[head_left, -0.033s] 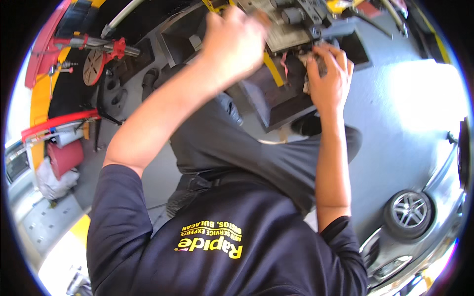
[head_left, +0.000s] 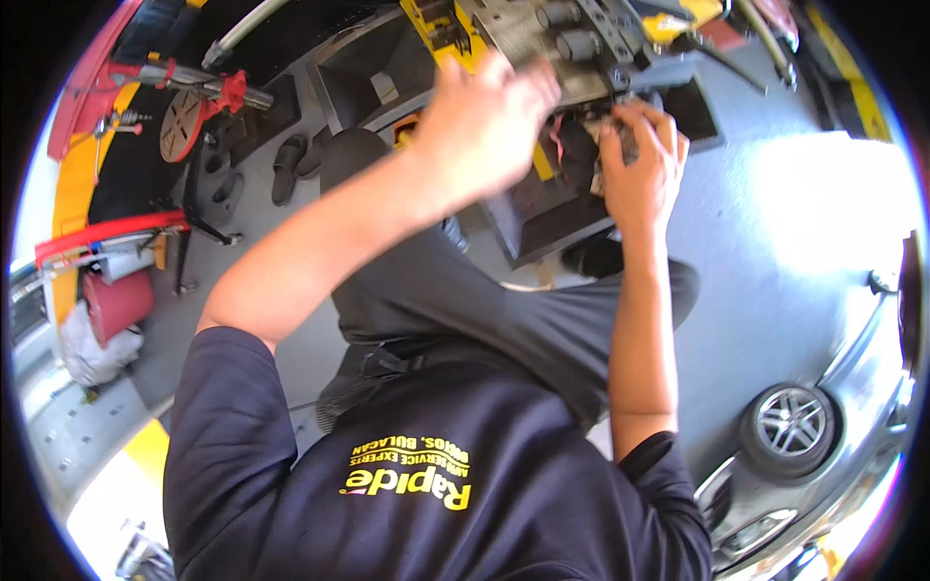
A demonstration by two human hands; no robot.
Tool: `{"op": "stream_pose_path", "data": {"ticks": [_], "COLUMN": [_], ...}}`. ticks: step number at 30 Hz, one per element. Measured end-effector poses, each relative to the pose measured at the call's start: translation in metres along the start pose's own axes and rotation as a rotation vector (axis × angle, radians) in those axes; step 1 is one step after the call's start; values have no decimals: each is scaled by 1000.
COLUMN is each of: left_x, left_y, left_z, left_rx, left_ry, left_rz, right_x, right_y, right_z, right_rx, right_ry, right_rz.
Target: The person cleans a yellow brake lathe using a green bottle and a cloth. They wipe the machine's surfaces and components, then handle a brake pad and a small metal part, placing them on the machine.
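My right hand [head_left: 644, 174] is arched over a dark grey part [head_left: 628, 145], thumb on its left side and fingers curling over the far right. The part lies right under that palm, just beyond the wall of the black tray [head_left: 513, 223]; a pale, rough-looking piece [head_left: 597, 180] shows beside my thumb. Whether I am clamped on the part or only resting against it, I cannot tell, since my fingers cover most of it; its long axis is hidden too.

My left hand [head_left: 484, 121] is blurred, fingers bent, and I cannot tell if they close on anything. It hangs to the left, near the metal plate [head_left: 504, 34] that carries two dark cylinders [head_left: 578, 45]. From it, the part lies to the right and slightly lower in the view, with a red strip [head_left: 556, 136] between; my right hand is clearly nearer.
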State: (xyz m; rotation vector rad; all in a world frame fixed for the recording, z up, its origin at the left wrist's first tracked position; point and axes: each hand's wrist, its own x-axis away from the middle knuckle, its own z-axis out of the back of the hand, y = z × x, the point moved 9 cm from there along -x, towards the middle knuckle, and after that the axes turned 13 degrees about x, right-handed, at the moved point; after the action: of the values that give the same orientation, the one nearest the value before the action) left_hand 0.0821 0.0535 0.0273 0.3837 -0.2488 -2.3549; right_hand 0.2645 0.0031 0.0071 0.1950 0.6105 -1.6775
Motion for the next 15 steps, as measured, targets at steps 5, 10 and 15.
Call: {"op": "stream_pose_path", "data": {"ticks": [5,10,15], "left_x": [5,44,48], "left_y": [-37,-34,4], "left_z": [28,19,-15], "left_rx": [564,2016,2389], "left_ry": [153,209,249], "left_rz": [89,494,607], "right_x": [-8,4,18], "right_y": [1,-26,-79], "right_z": [8,16,-5], "right_rx": [-149,-782,-1502], "right_ry": [-50,-232,-349], "right_rz": [-71,-305,-541]}}
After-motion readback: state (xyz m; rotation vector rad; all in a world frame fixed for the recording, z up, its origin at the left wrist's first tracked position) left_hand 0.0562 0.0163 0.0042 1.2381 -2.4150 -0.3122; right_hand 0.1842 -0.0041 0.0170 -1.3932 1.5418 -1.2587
